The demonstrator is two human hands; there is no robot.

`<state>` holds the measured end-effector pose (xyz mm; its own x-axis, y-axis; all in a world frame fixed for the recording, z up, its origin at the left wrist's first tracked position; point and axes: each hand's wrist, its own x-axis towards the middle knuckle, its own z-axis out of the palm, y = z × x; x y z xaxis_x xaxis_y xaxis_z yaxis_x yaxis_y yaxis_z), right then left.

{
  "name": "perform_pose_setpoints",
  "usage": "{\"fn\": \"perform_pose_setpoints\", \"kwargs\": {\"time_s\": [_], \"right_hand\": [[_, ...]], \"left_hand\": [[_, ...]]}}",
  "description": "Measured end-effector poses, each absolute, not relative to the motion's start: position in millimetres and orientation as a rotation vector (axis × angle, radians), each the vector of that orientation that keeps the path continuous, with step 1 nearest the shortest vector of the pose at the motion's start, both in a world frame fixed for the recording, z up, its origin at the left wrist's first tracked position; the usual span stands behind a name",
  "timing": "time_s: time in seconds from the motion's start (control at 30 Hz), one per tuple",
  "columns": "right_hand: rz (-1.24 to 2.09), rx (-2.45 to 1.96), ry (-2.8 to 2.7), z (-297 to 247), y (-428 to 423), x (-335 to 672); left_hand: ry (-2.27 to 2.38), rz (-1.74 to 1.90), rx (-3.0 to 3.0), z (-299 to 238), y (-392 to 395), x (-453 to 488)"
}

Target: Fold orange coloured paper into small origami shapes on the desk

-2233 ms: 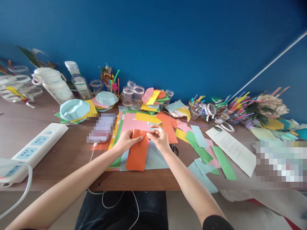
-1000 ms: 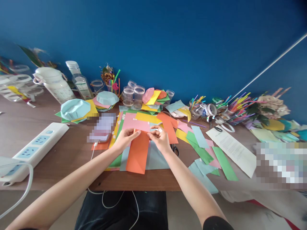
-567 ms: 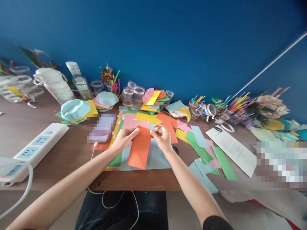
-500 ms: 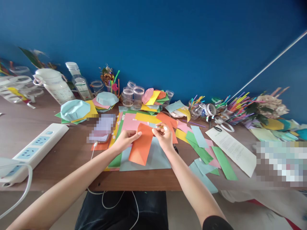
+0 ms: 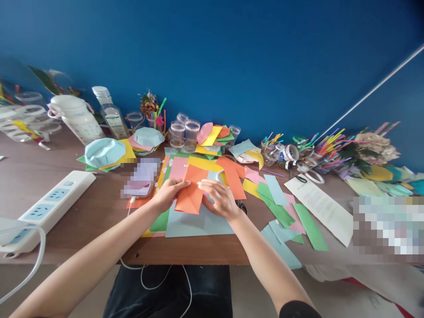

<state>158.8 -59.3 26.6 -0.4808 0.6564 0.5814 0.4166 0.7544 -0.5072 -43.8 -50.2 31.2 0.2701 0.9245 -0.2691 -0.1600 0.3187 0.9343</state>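
Observation:
A folded sheet of orange paper [image 5: 188,194] is held up over a light-blue sheet [image 5: 212,225] in front of me. My left hand [image 5: 167,193] pinches its left edge, thumb on the near face. My right hand [image 5: 218,196] is at the paper's right edge, with bent fingertips resting on it and the thumb lower down. A white ring [image 5: 220,176], perhaps a tape roll, shows just behind the right fingers; whether the hand carries it I cannot tell. Beneath lie stacked pink [image 5: 179,168], green and yellow sheets. Another orange piece [image 5: 233,176] lies behind the right hand.
To the left are a white power strip [image 5: 53,207] and a phone [image 5: 141,176] on a cable. Paper shapes [image 5: 105,152], clear plastic cups [image 5: 191,134] and bottles line the blue wall. Coloured strips [image 5: 311,227], a printed sheet [image 5: 321,207] and bundled sticks [image 5: 331,148] are to the right.
The orange paper has moved slightly up and left and looks shorter from my view. My right hand has gone from a raised pinch beside the paper to fingertips laid on its right edge.

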Motion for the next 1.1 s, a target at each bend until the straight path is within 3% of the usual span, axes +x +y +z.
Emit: {"fn": "perform_pose_setpoints", "kwargs": {"time_s": [0.2, 0.33, 0.57, 0.73, 1.1], "right_hand": [[0.716, -0.951, -1.725, 25, -62, 152], [1.065, -1.022, -1.400, 29, -52, 155], [1.499, -1.067, -1.356, 26, -46, 154], [1.532, -1.062, -1.337, 22, -45, 153], [1.241, -1.130, -1.318, 28, -43, 157]], "left_hand": [[1.198, 0.819, 1.055, 29, -49, -44], [1.325, 1.046, 1.285, 32, -47, -46], [0.950, 1.007, 1.319, 32, -52, -33], [1.068, 0.974, 1.345, 20, -50, -34], [1.013, 0.915, 1.249, 19, -56, -30]]}}
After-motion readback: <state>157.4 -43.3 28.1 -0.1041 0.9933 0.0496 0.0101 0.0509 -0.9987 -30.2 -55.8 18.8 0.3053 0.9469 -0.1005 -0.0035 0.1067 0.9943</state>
